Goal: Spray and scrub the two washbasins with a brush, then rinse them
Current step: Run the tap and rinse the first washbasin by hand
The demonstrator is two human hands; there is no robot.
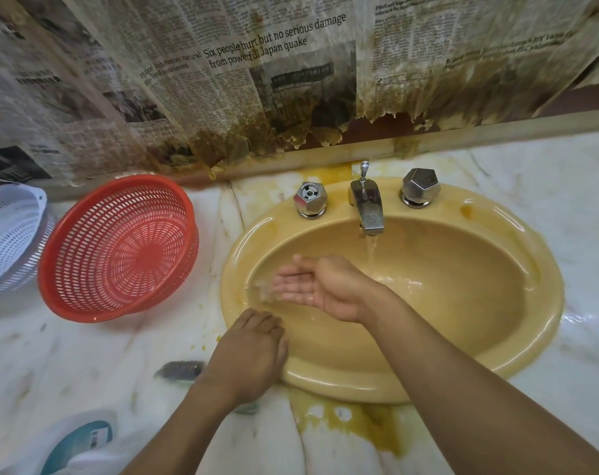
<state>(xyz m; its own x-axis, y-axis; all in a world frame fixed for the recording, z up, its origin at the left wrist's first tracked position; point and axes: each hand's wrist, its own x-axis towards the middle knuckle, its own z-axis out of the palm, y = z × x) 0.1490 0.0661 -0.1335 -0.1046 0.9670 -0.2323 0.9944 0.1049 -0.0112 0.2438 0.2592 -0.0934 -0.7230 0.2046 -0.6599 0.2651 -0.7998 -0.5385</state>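
Right of centre on the table, the yellow washbasin sat with its tap running, water falling into the bowl; the right hand lay released, palm up and cupped, inside the basin just left of the stream; the left hand rested on the near-left rim, fingers loosely bent, grasping nothing; the brush lay on the table under that wrist; a red basket leaned tilted, far left.

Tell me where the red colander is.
Head view: the red colander sits tilted on the marble counter, left of the yellow washbasin and right of a white colander.
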